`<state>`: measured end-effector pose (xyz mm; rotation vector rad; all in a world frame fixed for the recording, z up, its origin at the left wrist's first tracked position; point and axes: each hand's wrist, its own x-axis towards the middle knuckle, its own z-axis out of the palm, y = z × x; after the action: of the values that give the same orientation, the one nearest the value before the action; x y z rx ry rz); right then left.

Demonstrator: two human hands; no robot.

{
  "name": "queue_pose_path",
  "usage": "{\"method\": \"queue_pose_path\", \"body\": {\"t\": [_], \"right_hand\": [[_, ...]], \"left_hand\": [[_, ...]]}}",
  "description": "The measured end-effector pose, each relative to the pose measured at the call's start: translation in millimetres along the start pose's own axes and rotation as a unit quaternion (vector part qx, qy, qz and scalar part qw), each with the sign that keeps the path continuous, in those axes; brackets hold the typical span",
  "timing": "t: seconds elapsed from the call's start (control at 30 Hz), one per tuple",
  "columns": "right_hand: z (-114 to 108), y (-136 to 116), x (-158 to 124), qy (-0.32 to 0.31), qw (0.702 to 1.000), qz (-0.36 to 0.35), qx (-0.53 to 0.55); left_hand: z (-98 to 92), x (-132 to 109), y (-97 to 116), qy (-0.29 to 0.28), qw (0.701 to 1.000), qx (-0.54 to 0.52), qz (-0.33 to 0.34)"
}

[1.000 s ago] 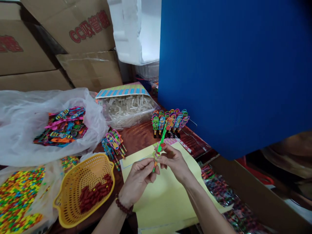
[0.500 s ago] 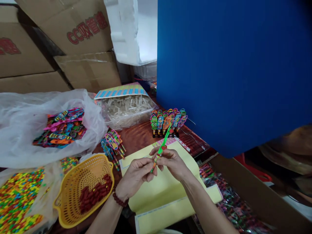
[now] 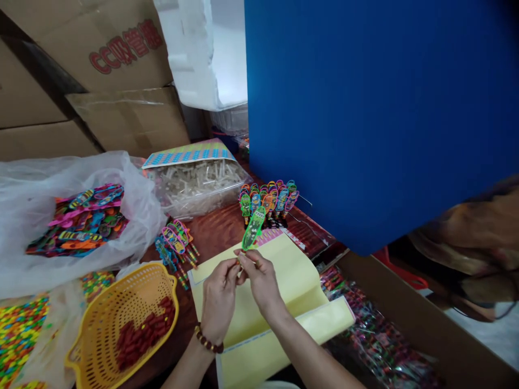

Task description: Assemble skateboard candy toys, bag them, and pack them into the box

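Pinching the lower end of a green skateboard-shaped piece [image 3: 254,229] between closed thumb and fingers of the right hand [image 3: 263,278]; clamping close by, at the same end, with the left hand [image 3: 219,292], near enough to touch or almost touch. Held broad end up, leaning slightly right, above a yellow sheet [image 3: 302,259], on the near side of similar pieces [image 3: 283,199] standing in a dark rack [image 3: 278,223]. Cannot make out the very bottom of the piece: hidden by fingertips. To do this well, in best judgement: grip low, leaving the broad face free; press in line with the piece rather than across, probably safer against bending. Brace with one hand, adjust with the other. Avoid hard squeezing at the narrow end, likely the weakest spot. Keep low over the sheet, so as to lose nothing if slipping. Mind, left of the sheet, the loose bundle [image 3: 173,239] and yellow basket [image 3: 138,289] of red pieces [image 3: 140,335]; keep elbows in, avoiding knocks.
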<state>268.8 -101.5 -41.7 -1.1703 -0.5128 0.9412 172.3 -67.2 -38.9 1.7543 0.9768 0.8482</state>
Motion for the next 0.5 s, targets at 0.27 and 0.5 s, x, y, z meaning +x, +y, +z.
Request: {"method": "queue_pose_path", "body": {"t": [0.27,0.5], "right_hand": [[-14.1,10.0,7.3,-0.002,0.997,-0.026,-0.07],[-41.4,17.2,15.8,-0.023,0.957,-0.045,-0.285]], "left_hand": [[4.7,-3.4,-19.7,-0.033,0.998,-0.042,-0.038],[20.9,-3.2,-36.9,-0.053,0.996,-0.055,-0.045]]}}
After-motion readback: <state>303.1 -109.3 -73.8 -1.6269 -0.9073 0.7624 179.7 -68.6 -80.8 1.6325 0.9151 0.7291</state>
